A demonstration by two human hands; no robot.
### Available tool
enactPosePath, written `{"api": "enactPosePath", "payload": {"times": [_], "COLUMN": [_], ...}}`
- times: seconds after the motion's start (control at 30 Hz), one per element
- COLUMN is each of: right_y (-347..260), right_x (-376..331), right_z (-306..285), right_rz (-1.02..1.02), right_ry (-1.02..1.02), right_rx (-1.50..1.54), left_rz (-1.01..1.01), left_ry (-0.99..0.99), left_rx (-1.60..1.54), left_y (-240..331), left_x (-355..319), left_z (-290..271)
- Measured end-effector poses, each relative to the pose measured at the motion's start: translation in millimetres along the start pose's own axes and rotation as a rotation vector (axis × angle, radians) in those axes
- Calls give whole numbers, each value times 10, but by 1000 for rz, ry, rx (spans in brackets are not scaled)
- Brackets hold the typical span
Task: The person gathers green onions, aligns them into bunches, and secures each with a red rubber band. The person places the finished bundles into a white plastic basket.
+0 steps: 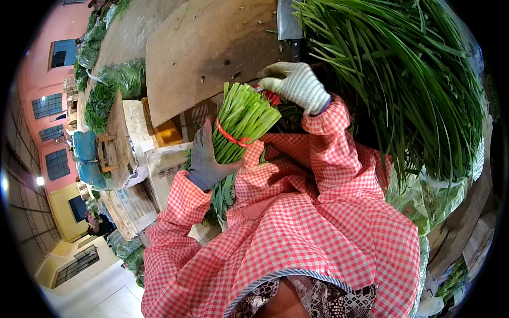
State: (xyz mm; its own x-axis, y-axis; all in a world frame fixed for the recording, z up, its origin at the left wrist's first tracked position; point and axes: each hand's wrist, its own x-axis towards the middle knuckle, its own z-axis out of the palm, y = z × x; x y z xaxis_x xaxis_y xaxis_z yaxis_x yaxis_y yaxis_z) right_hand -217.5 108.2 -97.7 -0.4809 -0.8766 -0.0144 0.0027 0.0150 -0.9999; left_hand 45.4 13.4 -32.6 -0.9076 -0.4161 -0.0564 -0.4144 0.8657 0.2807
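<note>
A thick bunch of garlic chives (241,114) leans in front of me, its pale cut ends pointing up and away and its leaves hanging down by my lap. A red band (230,137) circles the stems. My left hand (207,159), in a grey glove, is wrapped round the bunch from the left, below the band. My right hand (297,85), in a white ribbed glove, is curled just beyond the cut ends. Red strips (270,97) show beneath its fingers; whether they are gripped is hidden.
A worn wooden board (196,58) lies ahead. On it, a cleaver (289,21) with a dark handle rests beside a large heap of loose chives (392,79) at right. A pale plastic crate (164,167) stands left, with bagged greens (124,77) farther off.
</note>
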Motion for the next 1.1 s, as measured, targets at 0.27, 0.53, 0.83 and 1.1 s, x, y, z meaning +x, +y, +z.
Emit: {"api": "enactPosePath", "payload": {"times": [0.27,0.53,0.83,1.1], "right_y": [-16,-54,-82,-353], "right_x": [168,-72,-260,-487], "right_z": [94,-97,-95,151], "right_rz": [-197,-13,77,-147], "right_ry": [127,69,99,27], "right_rx": [-378,314,-90,-389], "left_rz": [-11,2,27,5], "left_ry": [-23,-18,-23,-55], "left_rx": [9,4,8,22], "left_y": [47,21,-8,-35], "left_x": [21,20,-4,42], "left_z": [-38,-8,-50,-29]}}
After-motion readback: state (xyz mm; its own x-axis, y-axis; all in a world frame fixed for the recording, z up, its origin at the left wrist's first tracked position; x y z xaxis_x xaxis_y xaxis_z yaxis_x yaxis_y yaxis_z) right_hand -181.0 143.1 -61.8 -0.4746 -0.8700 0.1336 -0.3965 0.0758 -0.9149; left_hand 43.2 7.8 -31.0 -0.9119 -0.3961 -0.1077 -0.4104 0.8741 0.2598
